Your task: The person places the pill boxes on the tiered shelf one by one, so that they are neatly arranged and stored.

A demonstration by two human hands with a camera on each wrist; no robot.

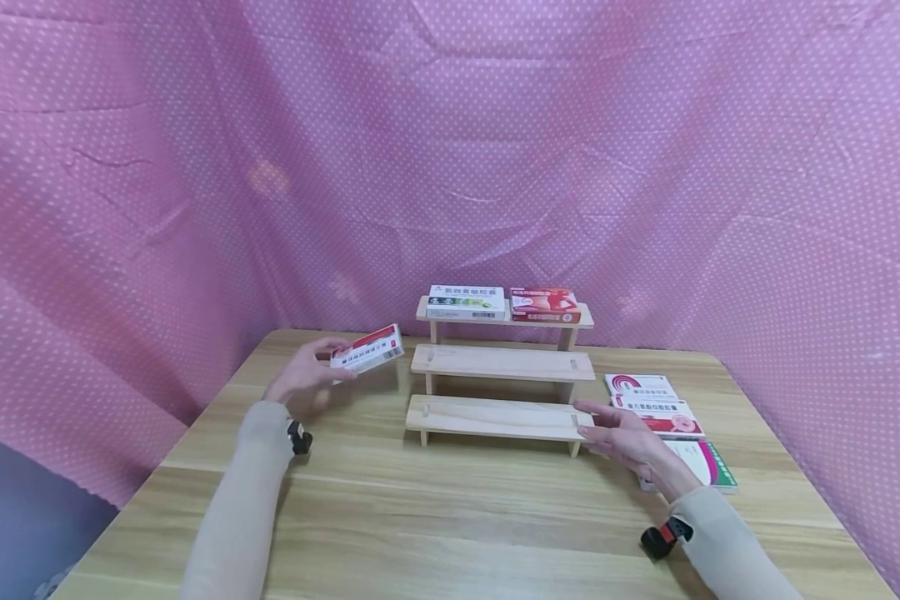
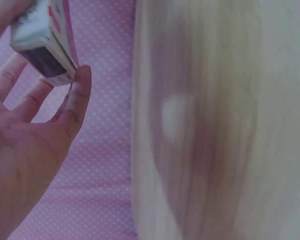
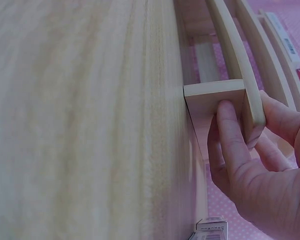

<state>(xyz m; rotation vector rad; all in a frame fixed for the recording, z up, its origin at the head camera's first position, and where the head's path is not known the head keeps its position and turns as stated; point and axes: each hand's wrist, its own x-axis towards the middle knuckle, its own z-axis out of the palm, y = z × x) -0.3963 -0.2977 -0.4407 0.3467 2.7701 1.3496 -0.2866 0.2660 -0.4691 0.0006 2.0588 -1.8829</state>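
Note:
My left hand pinches a white and red medicine box by one end, tilted and raised over the table, left of a three-tier wooden stand. In the left wrist view, thumb and fingers lie along opposite sides of the box, with its dark end panel showing. At the stand's right side, my right hand holds the end of the lowest shelf. Its thumb is over the board and a finger lies against the support leg underneath, as the right wrist view shows.
On the top tier lie a white-green medicine box and a red medicine box. Several more boxes lie in a column on the wooden table at right, partly behind the right hand. A pink dotted curtain hangs behind.

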